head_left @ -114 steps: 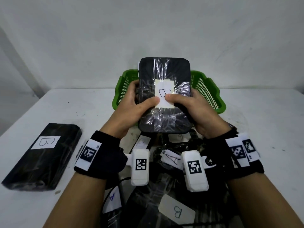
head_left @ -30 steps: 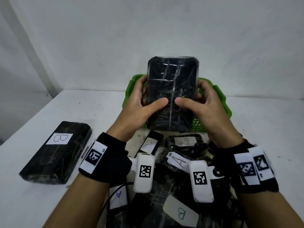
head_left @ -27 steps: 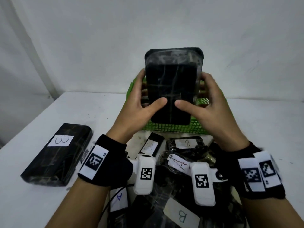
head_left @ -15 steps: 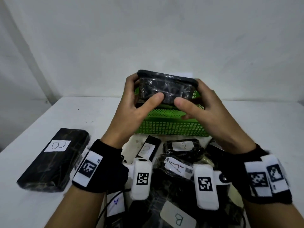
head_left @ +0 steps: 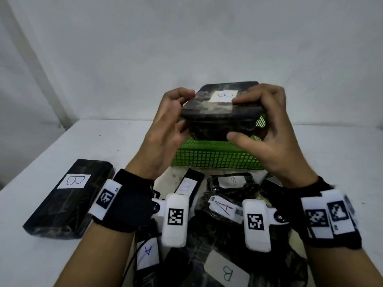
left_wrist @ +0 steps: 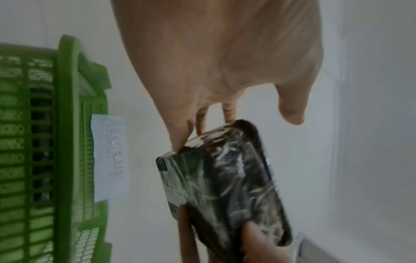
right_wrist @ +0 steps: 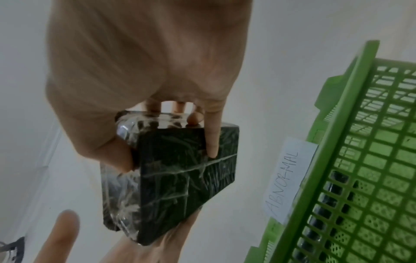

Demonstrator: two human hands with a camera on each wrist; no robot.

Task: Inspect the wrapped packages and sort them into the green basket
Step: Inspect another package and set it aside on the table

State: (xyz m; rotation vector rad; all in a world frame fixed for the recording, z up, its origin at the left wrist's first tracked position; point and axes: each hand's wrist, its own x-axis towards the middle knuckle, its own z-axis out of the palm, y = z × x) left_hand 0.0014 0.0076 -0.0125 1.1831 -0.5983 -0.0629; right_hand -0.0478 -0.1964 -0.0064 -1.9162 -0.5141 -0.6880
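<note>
Both hands – left hand [head_left: 165,129] & right hand [head_left: 267,129] – are clamping the B-labelled wrapped package [head_left: 219,112] by its short ends, holding it flat, long axis crosswise, directly above the green basket [head_left: 215,160] toward the desk's far edge.

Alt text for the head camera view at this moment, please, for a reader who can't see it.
Both hands, left hand and right hand, hold a black wrapped package, white label up, above a green basket on a white table. More labelled black packages lie nearer, one marked B apart at left.
</note>
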